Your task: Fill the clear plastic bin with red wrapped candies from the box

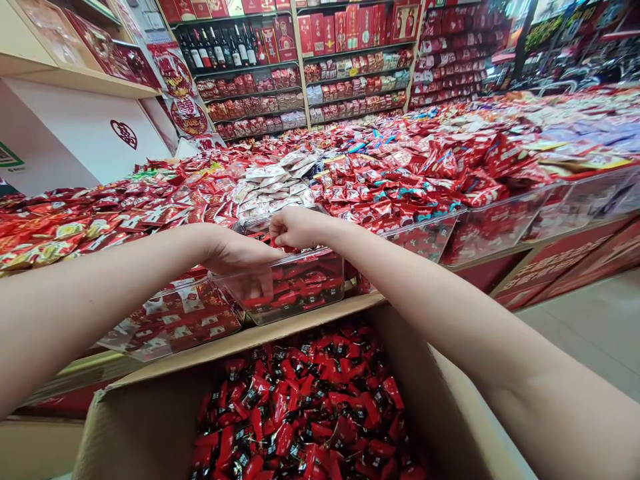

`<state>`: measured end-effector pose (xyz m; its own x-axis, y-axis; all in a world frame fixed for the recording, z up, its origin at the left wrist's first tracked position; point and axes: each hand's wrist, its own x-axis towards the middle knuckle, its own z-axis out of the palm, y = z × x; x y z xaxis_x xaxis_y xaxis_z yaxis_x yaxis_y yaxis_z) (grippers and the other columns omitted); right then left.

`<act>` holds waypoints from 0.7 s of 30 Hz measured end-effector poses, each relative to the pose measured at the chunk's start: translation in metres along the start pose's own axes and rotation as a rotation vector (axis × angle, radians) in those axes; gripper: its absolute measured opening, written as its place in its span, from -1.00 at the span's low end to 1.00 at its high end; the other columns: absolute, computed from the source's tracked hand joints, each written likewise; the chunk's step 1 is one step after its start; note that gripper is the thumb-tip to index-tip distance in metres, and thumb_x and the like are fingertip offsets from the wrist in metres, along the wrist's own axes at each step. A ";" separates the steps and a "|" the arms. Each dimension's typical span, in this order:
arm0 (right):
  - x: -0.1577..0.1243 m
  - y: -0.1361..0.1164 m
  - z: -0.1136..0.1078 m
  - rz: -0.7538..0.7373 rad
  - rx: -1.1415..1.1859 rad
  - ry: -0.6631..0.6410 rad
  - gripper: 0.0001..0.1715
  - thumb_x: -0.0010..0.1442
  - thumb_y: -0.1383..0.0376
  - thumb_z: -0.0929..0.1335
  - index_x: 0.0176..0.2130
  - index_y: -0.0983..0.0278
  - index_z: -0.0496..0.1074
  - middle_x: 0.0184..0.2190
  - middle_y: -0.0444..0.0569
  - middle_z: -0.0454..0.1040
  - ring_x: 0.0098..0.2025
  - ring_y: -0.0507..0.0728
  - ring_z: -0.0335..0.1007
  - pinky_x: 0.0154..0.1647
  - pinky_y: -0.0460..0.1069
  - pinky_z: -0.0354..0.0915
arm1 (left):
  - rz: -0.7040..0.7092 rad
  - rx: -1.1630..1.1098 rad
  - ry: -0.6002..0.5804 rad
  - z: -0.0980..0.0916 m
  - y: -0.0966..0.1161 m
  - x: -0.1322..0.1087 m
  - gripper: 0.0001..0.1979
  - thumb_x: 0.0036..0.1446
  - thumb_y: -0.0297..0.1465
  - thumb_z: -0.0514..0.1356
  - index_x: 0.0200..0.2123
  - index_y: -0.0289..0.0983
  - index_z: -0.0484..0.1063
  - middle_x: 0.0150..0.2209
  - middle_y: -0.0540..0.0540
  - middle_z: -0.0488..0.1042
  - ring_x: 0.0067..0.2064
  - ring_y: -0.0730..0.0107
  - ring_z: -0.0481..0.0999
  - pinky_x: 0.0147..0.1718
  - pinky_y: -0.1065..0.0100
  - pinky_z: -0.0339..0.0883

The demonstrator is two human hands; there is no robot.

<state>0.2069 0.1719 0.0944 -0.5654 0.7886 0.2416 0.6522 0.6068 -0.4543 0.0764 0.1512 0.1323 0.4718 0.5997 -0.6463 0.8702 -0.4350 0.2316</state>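
Observation:
Both my hands reach into a clear plastic bin (320, 297) at the front of a candy display. My left hand (240, 263) dips inside the bin, its fingers seen through the clear wall among red-and-black wrapped candies (305, 283). My right hand (295, 228) hovers over the bin's rim with its fingers curled in a loose fist; what it holds, if anything, is hidden. Below my arms stands an open cardboard box (150, 413) filled with the same red-and-black candies (310, 407).
A wide display counter of red wrapped sweets (400, 173) stretches left and right, with a patch of white packets (275, 183) behind the bin. Shelves of red gift boxes and bottles (300, 60) line the back wall. Bare floor (590, 327) lies at the right.

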 end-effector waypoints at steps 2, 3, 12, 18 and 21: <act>0.000 0.000 0.000 0.003 -0.005 0.000 -0.80 -0.11 0.51 0.25 -0.40 0.40 0.38 -0.54 -0.10 0.34 -0.52 -0.03 0.13 -0.51 -0.12 0.03 | 0.010 -0.016 0.007 0.001 0.000 -0.001 -0.35 0.11 -0.13 -0.29 -0.56 -0.27 0.51 -0.70 -0.19 0.41 -0.47 0.20 0.46 -0.43 0.26 0.29; 0.000 0.000 -0.001 0.005 -0.005 -0.002 -0.81 -0.11 0.50 0.25 -0.40 0.39 0.38 -0.54 -0.10 0.34 -0.52 -0.03 0.13 -0.50 -0.12 0.03 | 0.011 -0.022 0.002 0.001 0.000 -0.001 -0.35 0.11 -0.12 -0.29 -0.56 -0.27 0.51 -0.70 -0.19 0.41 -0.47 0.20 0.46 -0.43 0.25 0.29; 0.001 0.004 0.001 -0.009 0.033 0.042 -0.83 -0.09 0.49 0.26 -0.40 0.39 0.38 -0.53 -0.10 0.36 -0.52 -0.04 0.13 -0.51 -0.13 0.02 | -0.048 -0.046 -0.158 -0.004 -0.002 -0.002 -0.47 0.05 -0.14 -0.19 -0.50 -0.24 0.52 -0.64 -0.19 0.45 -0.56 0.25 0.44 -0.48 0.24 0.33; 0.000 0.003 -0.003 0.028 0.036 0.161 -0.87 -0.06 0.47 0.26 -0.43 0.39 0.38 -0.51 -0.07 0.36 -0.47 -0.02 0.15 -0.46 -0.12 0.05 | -0.073 -0.065 -0.246 -0.014 -0.009 0.001 -0.71 -0.17 -0.19 0.10 -0.40 -0.17 0.51 -0.60 -0.13 0.49 -0.56 0.23 0.45 -0.54 0.22 0.34; -0.007 0.002 -0.011 0.047 0.024 0.173 -0.88 -0.04 0.48 0.25 -0.43 0.39 0.37 -0.49 -0.06 0.36 -0.46 -0.02 0.15 -0.43 -0.11 0.05 | -0.095 -0.089 -0.286 -0.015 -0.013 0.004 -0.72 -0.24 -0.22 0.16 -0.39 -0.15 0.51 -0.59 -0.12 0.49 -0.57 0.23 0.45 -0.58 0.24 0.35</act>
<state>0.2179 0.1681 0.1015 -0.4382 0.8224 0.3628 0.6625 0.5683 -0.4880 0.0692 0.1697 0.1377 0.3394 0.4163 -0.8435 0.9235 -0.3180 0.2146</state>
